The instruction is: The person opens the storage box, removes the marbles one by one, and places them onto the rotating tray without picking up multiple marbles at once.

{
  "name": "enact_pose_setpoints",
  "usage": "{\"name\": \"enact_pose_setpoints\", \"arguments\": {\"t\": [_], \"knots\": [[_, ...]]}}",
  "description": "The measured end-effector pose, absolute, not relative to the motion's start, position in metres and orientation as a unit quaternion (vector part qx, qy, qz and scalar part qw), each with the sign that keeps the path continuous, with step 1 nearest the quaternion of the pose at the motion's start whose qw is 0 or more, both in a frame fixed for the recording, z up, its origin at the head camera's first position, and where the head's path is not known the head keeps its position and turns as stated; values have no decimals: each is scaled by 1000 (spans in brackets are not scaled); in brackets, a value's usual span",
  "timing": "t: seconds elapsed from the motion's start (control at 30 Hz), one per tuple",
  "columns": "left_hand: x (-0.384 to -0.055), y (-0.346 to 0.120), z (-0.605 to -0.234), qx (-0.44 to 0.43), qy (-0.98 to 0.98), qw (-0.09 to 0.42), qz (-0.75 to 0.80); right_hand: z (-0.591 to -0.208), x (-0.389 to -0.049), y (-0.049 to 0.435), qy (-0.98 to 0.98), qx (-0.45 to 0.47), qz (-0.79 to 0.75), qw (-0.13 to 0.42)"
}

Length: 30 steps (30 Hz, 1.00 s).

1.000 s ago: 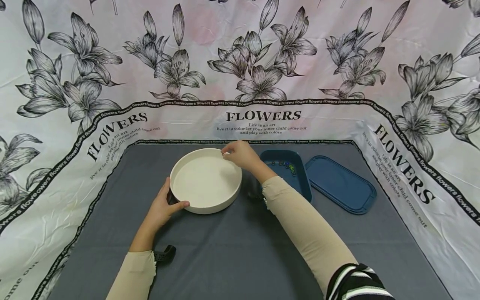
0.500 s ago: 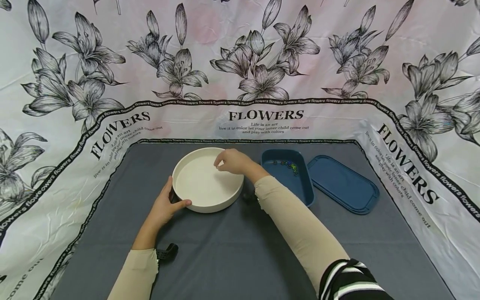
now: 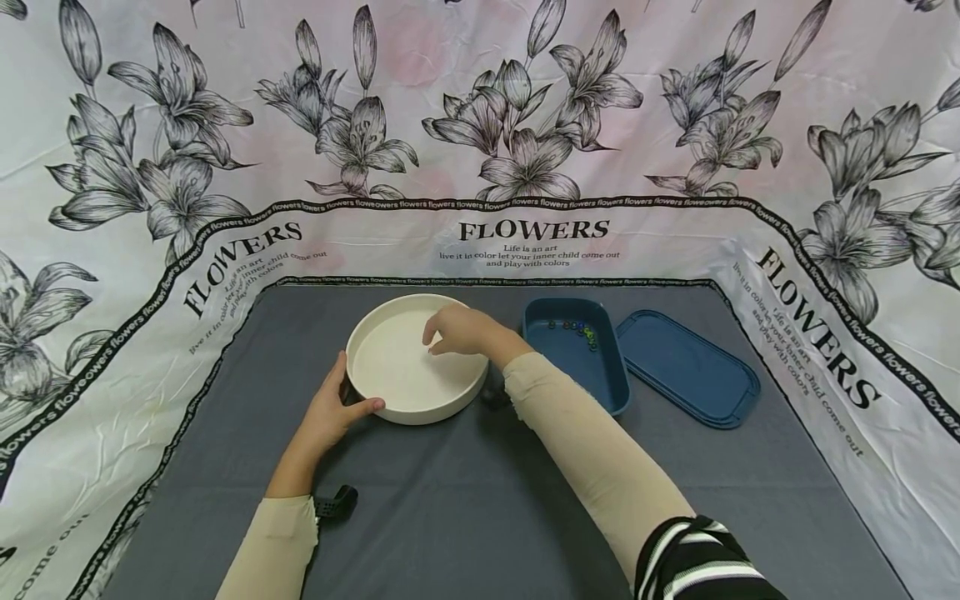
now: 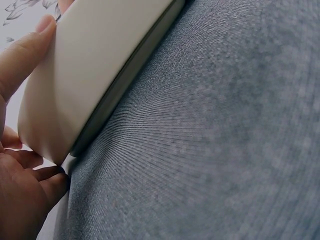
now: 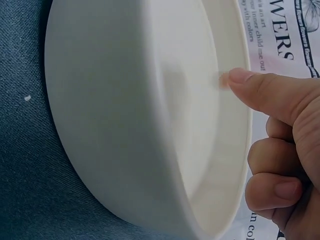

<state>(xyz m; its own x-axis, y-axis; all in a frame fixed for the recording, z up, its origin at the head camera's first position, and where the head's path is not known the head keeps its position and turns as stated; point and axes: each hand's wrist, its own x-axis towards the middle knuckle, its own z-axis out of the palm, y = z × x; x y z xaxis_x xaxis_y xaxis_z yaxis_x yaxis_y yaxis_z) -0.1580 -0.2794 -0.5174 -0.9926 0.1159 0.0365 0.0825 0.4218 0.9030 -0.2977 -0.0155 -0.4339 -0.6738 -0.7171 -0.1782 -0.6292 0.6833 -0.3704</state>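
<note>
A round cream-white dish (image 3: 408,387) with an upright wall stands on the grey cloth, tilted in the right wrist view by the camera angle. My left hand (image 3: 328,417) grips its near left side, thumb (image 4: 30,55) on the wall and fingertips (image 4: 52,182) at the bottom edge. Over the dish's inside hovers my right hand (image 3: 468,331), its thumb (image 5: 260,87) and index finger reaching inward, the other fingers curled. I cannot tell whether anything small is between thumb and index finger. Behind the right arm, a blue container (image 3: 592,379) bears several small coloured beads (image 3: 587,335).
A blue lid (image 3: 690,367) lies right of the container. The grey cloth (image 3: 465,517) has a flower-printed border (image 3: 525,242) around it. A small white speck (image 5: 27,98) lies on the cloth near the dish.
My right hand has moved from the dish's far right rim leftward and down over its inside. The left hand keeps its grip on the dish. The whole view has shifted slightly.
</note>
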Motion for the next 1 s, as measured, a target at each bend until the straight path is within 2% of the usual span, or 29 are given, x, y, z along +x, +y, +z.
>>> {"name": "enact_pose_setpoints", "arguments": {"t": [0.33, 0.7, 1.0], "knots": [[-159, -280, -517, 56, 843, 15, 535, -423, -296, 0, 917, -347, -136, 144], [-161, -282, -515, 59, 842, 8, 536, -401, -292, 65, 938, -305, -148, 67], [-159, -280, -517, 48, 848, 19, 527, -410, -294, 111, 954, -254, -147, 55]]}}
